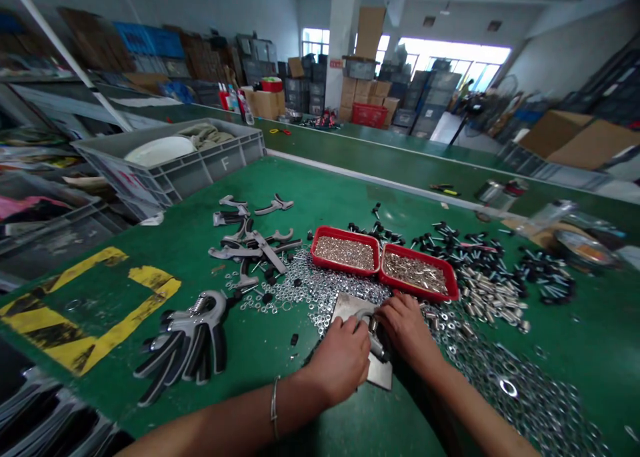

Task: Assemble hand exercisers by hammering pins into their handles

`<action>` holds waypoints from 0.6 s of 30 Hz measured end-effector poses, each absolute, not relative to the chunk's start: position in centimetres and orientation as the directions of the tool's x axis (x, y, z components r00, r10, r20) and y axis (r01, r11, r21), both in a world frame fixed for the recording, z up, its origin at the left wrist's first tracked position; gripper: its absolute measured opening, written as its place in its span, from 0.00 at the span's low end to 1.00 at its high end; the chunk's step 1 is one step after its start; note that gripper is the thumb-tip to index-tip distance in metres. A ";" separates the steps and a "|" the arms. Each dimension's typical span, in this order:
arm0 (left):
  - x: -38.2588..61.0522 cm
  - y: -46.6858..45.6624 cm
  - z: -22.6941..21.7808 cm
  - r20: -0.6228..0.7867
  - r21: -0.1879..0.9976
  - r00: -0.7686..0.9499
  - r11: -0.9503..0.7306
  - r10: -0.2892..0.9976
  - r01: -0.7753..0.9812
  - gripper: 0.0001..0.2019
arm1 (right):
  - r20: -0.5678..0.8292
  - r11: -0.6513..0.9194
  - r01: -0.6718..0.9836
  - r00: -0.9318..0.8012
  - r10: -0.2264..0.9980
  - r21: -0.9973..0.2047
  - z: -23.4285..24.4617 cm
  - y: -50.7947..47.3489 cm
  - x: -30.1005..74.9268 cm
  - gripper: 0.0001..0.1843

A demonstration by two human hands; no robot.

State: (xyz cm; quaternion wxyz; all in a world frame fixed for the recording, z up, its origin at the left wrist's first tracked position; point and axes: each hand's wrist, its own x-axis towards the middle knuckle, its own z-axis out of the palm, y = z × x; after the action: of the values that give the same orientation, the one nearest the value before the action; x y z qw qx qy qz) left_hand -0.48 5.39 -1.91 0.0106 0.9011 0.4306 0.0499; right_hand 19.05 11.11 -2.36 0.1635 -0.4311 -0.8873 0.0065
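Note:
My left hand (341,358) is curled shut over a small metal and black part that rests on a flat metal plate (350,307) lying on the green table. My right hand (406,327) is closed beside it, its fingers pinching the same small part (376,342) from the right. Both hands meet over the plate. Just beyond them stand two red trays (345,252) filled with small metal pieces. Loose washers and nuts (310,287) lie scattered round the plate.
A stack of finished hand grippers (187,342) lies left of my hands. Loose grey handles (250,237) sit further back. Black knobs and metal sleeves (480,264) spread to the right. A grey crate (200,167) stands at the back left. Yellow tape (90,310) marks the table.

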 end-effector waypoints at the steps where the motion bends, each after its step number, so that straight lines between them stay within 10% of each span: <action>1: -0.5 5.4 -2.0 0.081 0.042 0.637 -0.641 0.767 0.766 0.18 | 0.270 0.600 0.793 -0.559 0.784 -0.102 -2.0 10.8 19.6 0.09; 6: -0.4 4.7 -3.0 0.088 0.000 0.665 -0.668 0.741 0.744 0.16 | 0.110 0.303 0.953 -0.304 0.946 0.026 -2.5 7.7 23.4 0.16; 13: 0.2 4.0 -4.0 0.123 0.047 0.535 -0.544 0.836 0.838 0.19 | -0.047 0.066 0.800 -0.116 0.992 -0.597 -2.0 5.3 23.9 0.15; 18: 0.3 3.8 -3.3 0.112 0.080 0.519 -0.528 0.847 0.845 0.20 | -0.097 0.109 0.786 -0.210 0.973 -0.609 0.2 5.7 21.9 0.14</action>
State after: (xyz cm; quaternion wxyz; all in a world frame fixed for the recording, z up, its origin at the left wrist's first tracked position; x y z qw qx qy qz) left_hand 0.32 3.79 -3.35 0.0077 0.8715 0.4856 0.0685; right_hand 21.95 5.72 0.19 0.1669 -0.6058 -0.7258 0.2800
